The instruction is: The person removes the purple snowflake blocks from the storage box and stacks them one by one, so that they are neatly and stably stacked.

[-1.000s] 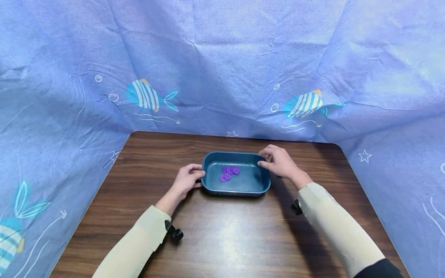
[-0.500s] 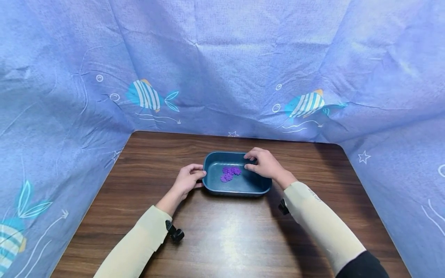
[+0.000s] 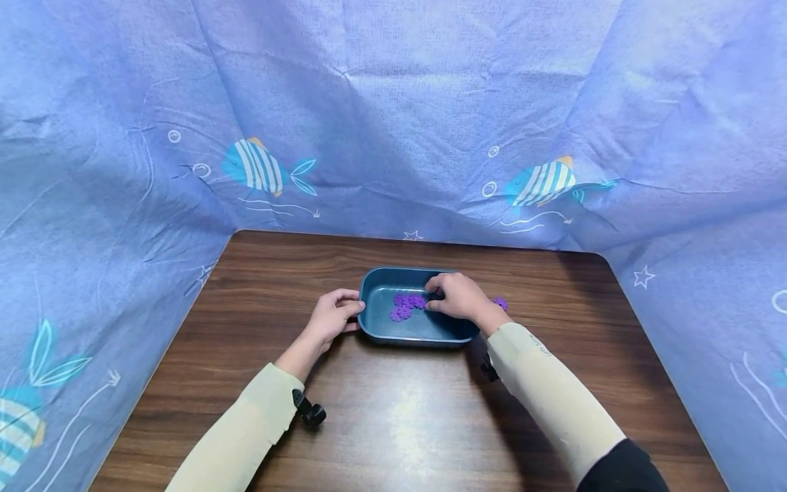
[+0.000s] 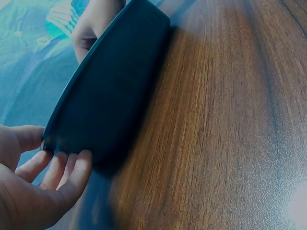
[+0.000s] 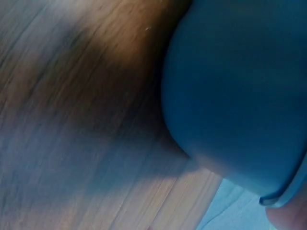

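Note:
A dark teal, rounded rectangular tray (image 3: pixel 375 331) sits on the table in the head view. Several small purple gear-shaped pieces (image 3: pixel 402 309) lie clustered on its floor, left of the middle. My left hand (image 3: pixel 330 318) pinches the tray's left end, thumb at the rim; in the left wrist view its fingers (image 4: pixel 76 177) lie against the outer wall. My right hand (image 3: pixel 458 296) reaches in over the tray's right side, thumb and forefinger apart, fingertips right beside the purple pieces. In the right wrist view the tray's outer wall (image 5: pixel 235 96) hides most of this hand.
Another purple piece (image 3: pixel 501 303) lies on the wooden table (image 3: pixel 393 410) just right of the tray, partly behind my right wrist. Blue fish-patterned cloth (image 3: pixel 393 137) hangs around the table's back and sides. Both wrists carry small black cameras (image 3: pixel 310 413).
My right hand has moved left from the tray's right end into the tray, down toward the purple pieces. The purple piece on the table has come into view. The left hand stays put.

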Demonstrator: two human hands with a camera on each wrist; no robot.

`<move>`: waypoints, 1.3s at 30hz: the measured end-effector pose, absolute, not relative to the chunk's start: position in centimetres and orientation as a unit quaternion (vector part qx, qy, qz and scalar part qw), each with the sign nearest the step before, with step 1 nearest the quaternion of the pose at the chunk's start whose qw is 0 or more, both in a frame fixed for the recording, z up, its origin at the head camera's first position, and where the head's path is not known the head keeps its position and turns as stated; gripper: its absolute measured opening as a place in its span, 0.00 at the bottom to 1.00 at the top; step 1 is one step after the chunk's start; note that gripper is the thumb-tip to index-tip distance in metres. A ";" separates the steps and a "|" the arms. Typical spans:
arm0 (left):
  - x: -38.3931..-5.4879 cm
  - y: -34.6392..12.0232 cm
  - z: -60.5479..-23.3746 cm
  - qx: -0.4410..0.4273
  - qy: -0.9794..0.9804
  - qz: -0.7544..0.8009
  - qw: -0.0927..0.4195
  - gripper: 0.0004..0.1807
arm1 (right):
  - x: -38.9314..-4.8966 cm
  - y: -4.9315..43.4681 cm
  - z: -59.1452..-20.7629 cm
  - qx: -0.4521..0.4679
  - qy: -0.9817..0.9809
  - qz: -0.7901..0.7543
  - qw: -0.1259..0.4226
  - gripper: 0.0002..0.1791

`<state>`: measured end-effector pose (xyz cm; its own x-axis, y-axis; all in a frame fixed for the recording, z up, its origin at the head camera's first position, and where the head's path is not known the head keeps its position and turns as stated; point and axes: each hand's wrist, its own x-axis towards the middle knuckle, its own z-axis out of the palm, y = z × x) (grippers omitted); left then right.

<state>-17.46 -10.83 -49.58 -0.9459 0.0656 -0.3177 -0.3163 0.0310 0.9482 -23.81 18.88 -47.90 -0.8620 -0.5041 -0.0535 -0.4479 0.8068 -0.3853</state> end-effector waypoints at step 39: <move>-17.5 -11.0 -49.7 -0.085 0.700 0.695 0.140 0.21 | -22.8 16.8 -48.9 -0.259 0.957 -0.122 0.056 0.15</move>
